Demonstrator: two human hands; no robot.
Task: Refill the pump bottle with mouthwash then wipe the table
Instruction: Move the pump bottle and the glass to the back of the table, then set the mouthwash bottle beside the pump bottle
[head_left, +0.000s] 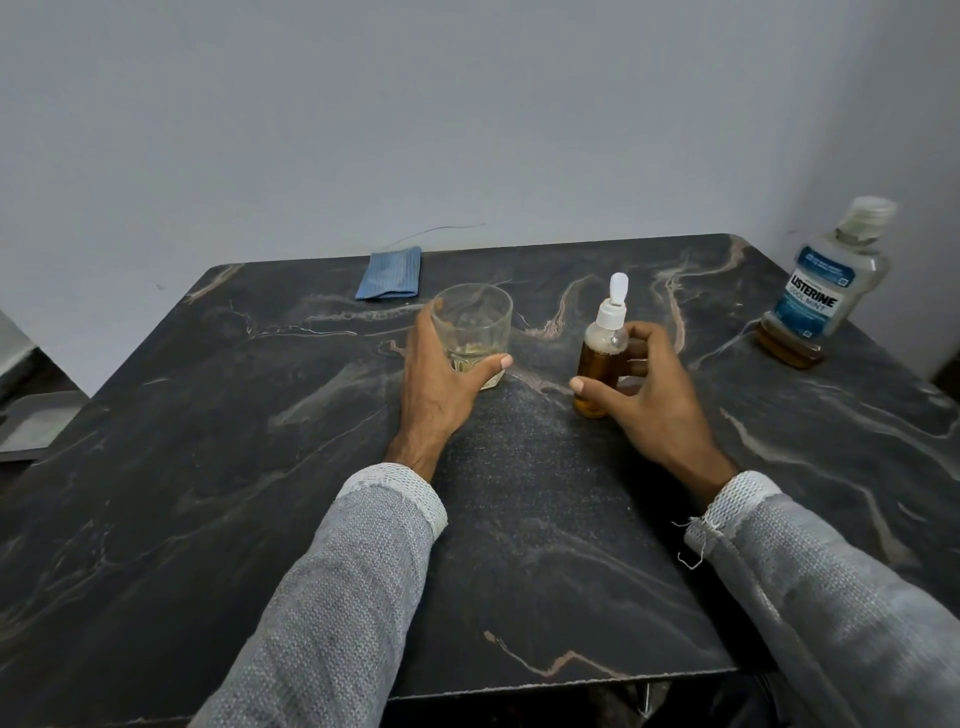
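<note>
A small pump bottle (598, 364) with amber liquid and a white pump top stands upright near the table's middle. My right hand (644, 389) curls loosely around it, thumb in front and fingers behind; firm contact is unclear. A clear drinking glass (475, 327) holding a little pale liquid stands to its left, and my left hand (441, 379) is wrapped around its lower part. A Listerine mouthwash bottle (826, 291), capped and with a low amber level, stands at the right edge. A folded blue cloth (390, 280) lies at the back.
The dark marble-patterned table (260, 467) is pushed against a plain grey wall. Its right edge runs close to the mouthwash bottle. A grey object sits lower down off the table's left side.
</note>
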